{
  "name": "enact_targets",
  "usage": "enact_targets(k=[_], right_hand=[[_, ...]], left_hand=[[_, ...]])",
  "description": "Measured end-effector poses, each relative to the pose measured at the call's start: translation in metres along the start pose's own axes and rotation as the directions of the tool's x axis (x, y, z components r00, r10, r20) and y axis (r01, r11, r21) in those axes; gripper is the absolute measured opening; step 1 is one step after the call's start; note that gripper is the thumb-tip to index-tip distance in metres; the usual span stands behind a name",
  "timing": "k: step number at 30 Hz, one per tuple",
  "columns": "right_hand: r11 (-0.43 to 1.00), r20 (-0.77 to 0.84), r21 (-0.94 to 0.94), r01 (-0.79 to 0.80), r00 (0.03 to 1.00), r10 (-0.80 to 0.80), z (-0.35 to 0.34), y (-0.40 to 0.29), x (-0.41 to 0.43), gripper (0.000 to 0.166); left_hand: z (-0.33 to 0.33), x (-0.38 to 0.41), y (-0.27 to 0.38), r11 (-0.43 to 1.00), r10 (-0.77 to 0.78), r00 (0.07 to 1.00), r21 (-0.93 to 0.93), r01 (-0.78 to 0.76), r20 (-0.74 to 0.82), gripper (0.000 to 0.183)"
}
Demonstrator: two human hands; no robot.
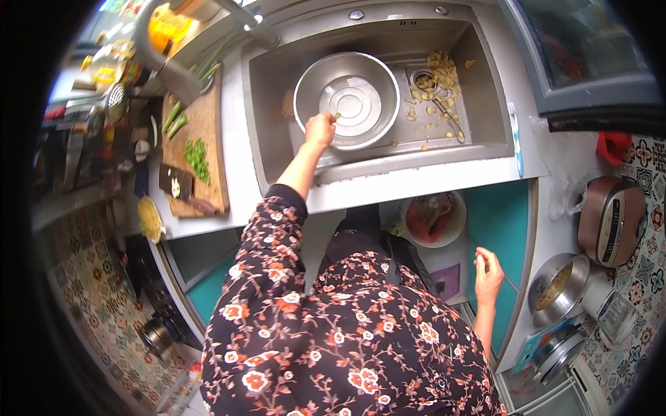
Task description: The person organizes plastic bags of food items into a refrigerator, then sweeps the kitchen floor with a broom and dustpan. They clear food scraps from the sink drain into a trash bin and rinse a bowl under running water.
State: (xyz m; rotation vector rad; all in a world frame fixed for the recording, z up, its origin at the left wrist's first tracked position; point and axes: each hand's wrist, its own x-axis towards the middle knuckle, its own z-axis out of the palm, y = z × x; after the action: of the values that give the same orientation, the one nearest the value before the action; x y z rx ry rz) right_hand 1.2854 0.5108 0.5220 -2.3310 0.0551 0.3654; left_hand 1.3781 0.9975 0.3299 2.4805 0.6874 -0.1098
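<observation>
My left hand [320, 129] is over the near left rim of a round metal basin [386, 122], fingers pinched around a small pale piece [337, 116]. The basin stands in the steel sink and looks to hold some clear water. My right hand [488, 270] hangs by the teal cabinet door, fingers loosely bent and apart, with nothing seen in it. Right of the basin, pale peelings [442, 70] lie around the drain [424, 78], with a metal-handled tool [450, 120], perhaps a peeler, among them.
The faucet [177, 78] arches at the upper left. A wooden cutting board [210, 114] bears chopped greens [196, 158] and a cleaver [179, 184]. A toothbrush-like item [515, 138] lies by the sink's right edge. Below the counter is a white basin [460, 229]; at right, a metal bowl [583, 268] and a cooker [588, 223].
</observation>
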Motion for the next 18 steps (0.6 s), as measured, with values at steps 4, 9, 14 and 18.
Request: enact_targets(k=[4,9,14,18], right_hand=[[0.978,-0.029,0.058,-0.203,0.978,0.205,0.026,-0.024,-0.002,0.013],[0.980,-0.022,-0.197,-0.023,1.000,0.019,0.046,-0.076,0.050,0.013],[0.864,0.127,-0.377,0.333,0.943,-0.308,0.093,-0.106,0.189,0.013],[0.790,0.260,-0.575,0.214,0.963,-0.072,0.149,-0.078,0.316,0.022]], left_hand=[[0.061,0.044,-0.010,0.974,-0.042,0.997,0.226,0.025,0.070,0.019],[0.093,0.076,-0.004,0.948,0.048,0.980,0.299,-0.106,0.193,0.015],[0.061,0.078,-0.018,0.940,0.021,0.976,0.328,-0.092,0.215,0.015],[0.057,0.087,-0.014,0.943,0.019,0.958,0.313,-0.112,0.286,0.020]])
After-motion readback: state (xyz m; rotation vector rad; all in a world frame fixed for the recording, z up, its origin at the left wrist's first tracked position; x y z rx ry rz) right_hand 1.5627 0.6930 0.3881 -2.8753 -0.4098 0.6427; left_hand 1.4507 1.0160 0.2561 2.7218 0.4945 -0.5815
